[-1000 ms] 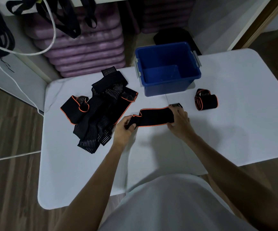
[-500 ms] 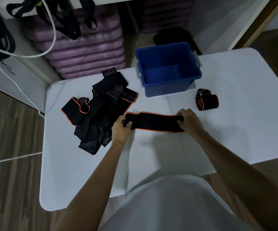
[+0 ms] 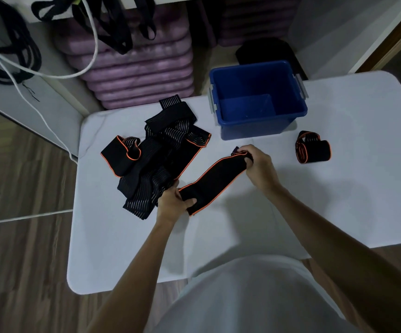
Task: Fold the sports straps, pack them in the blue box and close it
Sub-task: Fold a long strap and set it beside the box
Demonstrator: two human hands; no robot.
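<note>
A black sports strap (image 3: 215, 179) with orange edging stretches diagonally between my hands above the white table (image 3: 350, 188). My left hand (image 3: 174, 204) grips its near end. Pinching the far end, my right hand (image 3: 258, 164) sits higher, just in front of the blue box (image 3: 258, 129). The box stands open, with nothing visible inside, at the table's far edge. A folded strap (image 3: 313, 147) lies right of the box. A loose heap of black straps (image 3: 156, 156) lies on the table to the left.
Stacked purple mats (image 3: 132, 68) stand behind the table on the left, with black bands (image 3: 112, 22) and a white cable (image 3: 50, 73) hanging over them. A dark object (image 3: 266, 52), perhaps the lid, lies behind the box. Wooden floor surrounds the table.
The strap lay level between my hands; now it slants, with my right hand raised toward the box and my left hand drawn nearer to me.
</note>
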